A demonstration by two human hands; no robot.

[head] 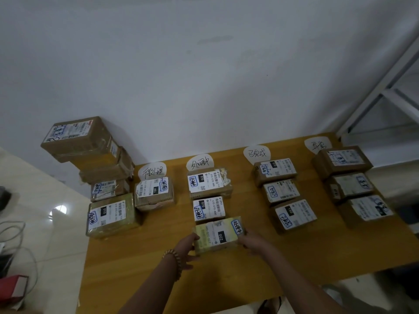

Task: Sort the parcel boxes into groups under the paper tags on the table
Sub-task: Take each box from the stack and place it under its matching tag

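Note:
A parcel box [218, 234] with a "220" label lies on the wooden table [272, 257], third in the column under the second paper tag [200, 162]. My left hand [187, 248] grips its left end and my right hand [251, 242] holds its right end. Two boxes [209, 196] lie above it in that column. One box [154, 193] sits under the first tag [152, 171]. Three boxes [283, 191] line up under the third tag [257, 152], and three more [351, 186] under the fourth tag [317, 143].
A tall pile of boxes [90, 152] leans at the table's back left corner, with a larger box [111, 216] in front of it. A white metal rack [385, 94] stands at the right. Cables [13, 234] and a red object [13, 286] lie on the floor at left.

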